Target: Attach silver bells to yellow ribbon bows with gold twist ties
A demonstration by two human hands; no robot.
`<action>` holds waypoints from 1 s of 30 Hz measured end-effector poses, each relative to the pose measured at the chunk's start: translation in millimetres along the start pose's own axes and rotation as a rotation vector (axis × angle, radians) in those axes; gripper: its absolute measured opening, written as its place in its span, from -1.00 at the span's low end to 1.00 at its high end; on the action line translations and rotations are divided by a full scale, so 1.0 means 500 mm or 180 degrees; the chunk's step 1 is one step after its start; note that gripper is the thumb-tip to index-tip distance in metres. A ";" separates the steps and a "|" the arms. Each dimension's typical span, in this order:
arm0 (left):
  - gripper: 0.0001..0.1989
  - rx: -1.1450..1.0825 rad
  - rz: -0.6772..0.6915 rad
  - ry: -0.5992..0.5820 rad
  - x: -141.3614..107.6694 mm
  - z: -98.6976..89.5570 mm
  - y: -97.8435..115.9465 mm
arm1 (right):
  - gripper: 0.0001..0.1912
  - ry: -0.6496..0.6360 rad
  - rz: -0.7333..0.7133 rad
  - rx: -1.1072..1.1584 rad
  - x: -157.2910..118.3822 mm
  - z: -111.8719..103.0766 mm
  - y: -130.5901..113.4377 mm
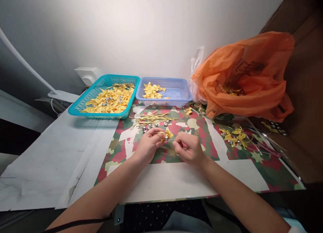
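Note:
Between the thumb and fingers of my left hand (149,144) is a yellow ribbon bow (169,135) with a silver bell (166,138) at its middle. A thin gold strip, which looks like a twist tie, shows at the fingertips. My right hand (188,147) is closed just to the right of the bow, apart from it; whatever its curled fingers may hold is hidden. Just beyond my hands lie a loose pile of gold twist ties (156,118) and several loose silver bells (150,127).
A teal basket (101,115) holds many yellow bows, some bells and twist ties. Beside it, a lilac basket (176,91) has fewer bows. An orange plastic bag (252,74) stands at the right. Bows with bells (236,137) lie below it. A white lamp (62,95) is at left.

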State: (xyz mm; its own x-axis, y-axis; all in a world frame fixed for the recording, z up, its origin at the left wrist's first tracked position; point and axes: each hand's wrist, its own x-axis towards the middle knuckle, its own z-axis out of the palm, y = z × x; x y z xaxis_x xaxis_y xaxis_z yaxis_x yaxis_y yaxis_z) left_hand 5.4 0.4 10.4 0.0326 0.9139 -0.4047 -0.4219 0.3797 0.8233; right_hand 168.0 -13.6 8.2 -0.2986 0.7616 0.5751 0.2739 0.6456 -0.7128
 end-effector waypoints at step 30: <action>-0.85 0.0559 0.0373 -0.0275 -0.015 -0.004 -0.007 | -0.73 0.0071 -0.0215 -0.0918 0.005 0.001 0.016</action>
State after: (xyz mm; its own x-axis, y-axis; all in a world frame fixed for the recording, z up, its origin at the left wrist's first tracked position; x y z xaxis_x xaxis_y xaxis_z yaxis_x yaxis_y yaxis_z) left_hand 5.1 -8.2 9.8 0.0733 0.9593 -0.2727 -0.2634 0.2824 0.9224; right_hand 169.0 -6.4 3.7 -0.3057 0.7155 0.6282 0.5037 0.6814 -0.5310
